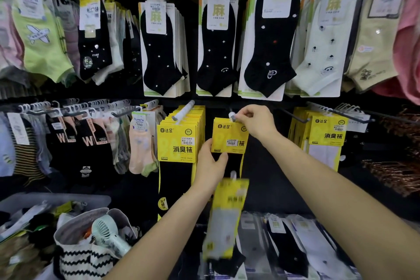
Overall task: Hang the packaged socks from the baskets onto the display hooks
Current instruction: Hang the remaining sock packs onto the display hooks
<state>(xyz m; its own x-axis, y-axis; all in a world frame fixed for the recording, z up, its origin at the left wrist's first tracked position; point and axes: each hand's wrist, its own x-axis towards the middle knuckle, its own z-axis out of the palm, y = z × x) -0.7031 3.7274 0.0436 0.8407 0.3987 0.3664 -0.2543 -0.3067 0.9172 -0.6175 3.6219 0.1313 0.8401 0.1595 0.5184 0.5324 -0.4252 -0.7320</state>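
— Nearest lot?
— Zigzag bag (86,257), lower left, with a pale handheld fan (109,234) inside. A blurred second pack (227,218) hangs just below the left hand (210,166).
— Item in hand?
— Yellow sock pack (229,136), marked "达足", held up against the dark display wall (268,166). The left hand's thumb and fingers grip its lower edge; the right hand (255,120) pinches its white top tab.
— Behind?
— Matching yellow packs (179,141), "消臭袜", hang just to the left. Black socks (162,52) carded "麻" hang above.

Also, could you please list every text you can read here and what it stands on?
"JIAN Z": white card on black dotted sock
"麻": white card on black ankle sock
"达足", "消臭袜": hanging yellow sock pack
"达足": held yellow sock pack
"TuYaYa": peach sock's label
Price stickers: too small.
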